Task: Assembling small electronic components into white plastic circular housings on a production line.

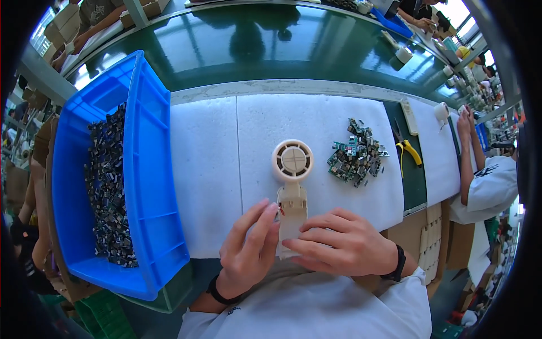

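Observation:
A cream handheld fan point(293, 160) lies on the white foam mat point(206, 164) in front of me, its round grille pointing away. Its handle point(292, 226) is uncovered, and a short red wire shows near the neck. My left hand point(248, 246) is at the handle's left side, thumb and fingers pinched by the wire around something small, mostly hidden. Across the handle's right edge, my right hand point(347, 243) has its fingers bent and gripping the lower part. A heap of small green circuit boards point(358, 155) lies to the right of the fan.
A deep blue crate point(155, 186) full of small dark parts point(113, 198) stands at the left. Yellow-handled pliers point(411, 151) and a cream fan casing point(409, 117) lie at the right. Beyond the mat runs a green conveyor point(214, 56). A co-worker's arms point(468, 141) are at far right.

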### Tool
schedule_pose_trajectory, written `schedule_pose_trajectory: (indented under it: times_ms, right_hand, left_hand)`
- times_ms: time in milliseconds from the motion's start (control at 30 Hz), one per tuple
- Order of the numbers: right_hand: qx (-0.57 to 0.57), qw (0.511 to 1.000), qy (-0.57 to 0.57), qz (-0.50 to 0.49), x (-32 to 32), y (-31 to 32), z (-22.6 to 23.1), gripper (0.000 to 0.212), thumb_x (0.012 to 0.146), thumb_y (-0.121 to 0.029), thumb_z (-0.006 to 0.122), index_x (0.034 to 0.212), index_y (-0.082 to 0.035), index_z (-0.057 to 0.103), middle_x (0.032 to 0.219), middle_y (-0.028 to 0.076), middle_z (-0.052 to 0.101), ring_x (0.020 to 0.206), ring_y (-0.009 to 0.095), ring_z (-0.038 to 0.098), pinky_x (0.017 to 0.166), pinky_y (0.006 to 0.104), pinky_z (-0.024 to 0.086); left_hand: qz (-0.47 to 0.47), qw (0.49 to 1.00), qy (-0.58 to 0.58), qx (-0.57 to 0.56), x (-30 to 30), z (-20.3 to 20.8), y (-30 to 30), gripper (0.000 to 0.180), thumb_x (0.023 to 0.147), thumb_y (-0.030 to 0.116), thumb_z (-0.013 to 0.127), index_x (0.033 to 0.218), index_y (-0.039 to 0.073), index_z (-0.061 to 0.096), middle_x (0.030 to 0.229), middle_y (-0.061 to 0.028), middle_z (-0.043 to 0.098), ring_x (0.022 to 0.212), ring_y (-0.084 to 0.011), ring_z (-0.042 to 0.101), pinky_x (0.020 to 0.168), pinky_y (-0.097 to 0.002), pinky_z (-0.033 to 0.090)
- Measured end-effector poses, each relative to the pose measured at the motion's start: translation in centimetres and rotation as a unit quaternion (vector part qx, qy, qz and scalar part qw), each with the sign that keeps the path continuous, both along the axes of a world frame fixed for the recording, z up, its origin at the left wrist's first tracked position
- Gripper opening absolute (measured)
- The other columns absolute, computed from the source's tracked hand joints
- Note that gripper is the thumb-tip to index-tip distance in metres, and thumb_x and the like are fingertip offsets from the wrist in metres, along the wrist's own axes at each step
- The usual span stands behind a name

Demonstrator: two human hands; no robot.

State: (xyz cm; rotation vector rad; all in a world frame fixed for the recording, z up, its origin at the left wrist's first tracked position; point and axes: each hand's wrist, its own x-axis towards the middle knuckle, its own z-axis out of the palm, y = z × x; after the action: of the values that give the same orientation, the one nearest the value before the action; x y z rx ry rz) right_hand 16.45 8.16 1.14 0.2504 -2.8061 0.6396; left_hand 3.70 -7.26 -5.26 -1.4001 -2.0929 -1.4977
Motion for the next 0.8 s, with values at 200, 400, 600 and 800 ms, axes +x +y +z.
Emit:
schedule_pose_trajectory:
  times_ms: [200, 400, 600, 800]
  right_hand:
    - [0.167, 0.985, -0.037, 0.019, -1.8, 0.9, 1.9, 0.032, 0.079, -0.010, 0.070, 0.111, -0.006, 0.069, 0.092, 0.003, 0.066, 0.095, 0.019, 0.063, 0.077, 0.0301, 0.051]
    - [0.231, 0.969, -0.076, -0.042, -3.8, 2.0, 3.5, 0.030, 0.076, -0.005, 0.069, 0.106, -0.004, 0.070, 0.093, 0.005, 0.067, 0.092, 0.020, 0.063, 0.077, 0.0317, 0.052]
    - [0.238, 0.966, -0.063, -0.077, -4.4, 3.0, 3.1, 0.023, 0.074, -0.003, 0.075, 0.097, -0.004, 0.070, 0.091, 0.005, 0.068, 0.088, 0.022, 0.063, 0.075, 0.0333, 0.053]
    - [0.245, 0.965, -0.067, -0.072, -5.0, 2.7, 2.8, 0.022, 0.074, -0.004, 0.079, 0.093, -0.005, 0.070, 0.089, 0.004, 0.069, 0.085, 0.022, 0.063, 0.073, 0.0337, 0.054]
  left_hand:
    - [0.001, 0.999, -0.038, 0.024, -0.8, 0.2, 0.1, 0.039, 0.080, -0.003, 0.075, 0.118, 0.001, 0.068, 0.116, -0.0186, 0.066, 0.095, -0.0295, 0.070, 0.078, -0.0341, 0.058]
    - [-0.032, 0.996, -0.065, 0.041, -0.9, -0.3, -0.3, 0.038, 0.079, -0.005, 0.074, 0.116, 0.003, 0.069, 0.113, -0.0163, 0.066, 0.092, -0.0285, 0.069, 0.076, -0.0341, 0.058]
    - [-0.051, 0.993, -0.095, 0.053, -0.9, -0.5, -0.7, 0.034, 0.079, -0.005, 0.073, 0.111, 0.004, 0.070, 0.109, -0.0155, 0.068, 0.091, -0.0290, 0.069, 0.078, -0.0333, 0.057]
    - [-0.063, 0.994, -0.071, 0.062, -1.4, -0.7, -0.5, 0.031, 0.078, -0.006, 0.073, 0.108, 0.004, 0.071, 0.106, -0.0142, 0.068, 0.085, -0.0272, 0.069, 0.072, -0.0326, 0.057]
